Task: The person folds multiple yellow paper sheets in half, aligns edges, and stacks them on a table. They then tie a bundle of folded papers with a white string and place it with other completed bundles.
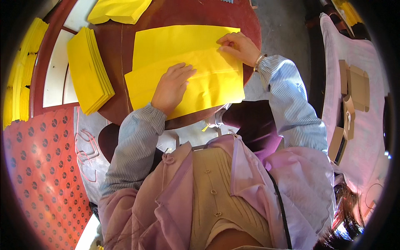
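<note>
A large yellow sheet (175, 46), paper or thin cloth, lies across the dark red round table. Its lower part sticks out farther left than the upper part, so it is either folded or two overlapping pieces; I cannot tell which. A few creases run over its right half. My left hand (172, 86) rests flat on the sheet's lower left part, fingers stretched toward the upper right. Near the sheet's upper right corner is my right hand (239, 46), palm down, fingers bent, with a gap between thumb and forefinger. Nothing shows between its fingers.
Left of the sheet lies a stack of folded yellow pieces (88, 68). Another yellow piece (121, 10) sits at the table's far side, and more yellow stacks (25, 75) stand at the far left. Opened cardboard boxes (358, 87) lie on a pinkish cloth at right.
</note>
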Available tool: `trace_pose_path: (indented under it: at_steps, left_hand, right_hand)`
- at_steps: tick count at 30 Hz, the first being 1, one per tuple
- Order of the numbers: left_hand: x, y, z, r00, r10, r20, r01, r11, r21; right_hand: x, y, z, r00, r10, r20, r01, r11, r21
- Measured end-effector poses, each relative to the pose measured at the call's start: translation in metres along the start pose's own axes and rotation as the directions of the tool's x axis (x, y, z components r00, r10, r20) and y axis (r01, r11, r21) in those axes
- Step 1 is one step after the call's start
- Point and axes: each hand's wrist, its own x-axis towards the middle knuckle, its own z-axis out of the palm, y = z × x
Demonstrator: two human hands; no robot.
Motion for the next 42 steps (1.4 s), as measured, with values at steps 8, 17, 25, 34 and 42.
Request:
trace_pose_path:
  at_steps: [8,17,25,34,42]
  left_hand:
    - [-0.01,-0.007,0.005,0.999,0.03,-0.043,-0.034,0.995,-0.095]
    - [-0.012,-0.003,0.003,0.999,0.008,-0.053,-0.013,0.995,-0.097]
    - [-0.014,0.004,0.006,0.999,0.026,-0.035,-0.025,1.0,0.016]
    - [-0.018,0.007,0.01,0.995,0.09,-0.043,-0.082,0.984,0.16]
    - [-0.03,-0.007,-0.003,0.998,0.051,0.022,-0.052,0.998,0.019]
  right_hand:
    - [0.016,0.005,-0.028,0.934,0.027,0.357,-0.043,0.998,0.036]
    - [-0.087,-0.025,-0.033,0.831,0.279,0.482,-0.556,0.447,0.701]
    - [-0.111,-0.023,0.007,0.931,-0.308,-0.198,0.341,0.925,0.165]
    - [-0.091,-0.025,0.003,0.832,-0.551,0.069,0.54,0.774,-0.332]
    - [-0.088,0.005,-0.005,0.873,-0.443,0.201,0.461,0.886,-0.047]
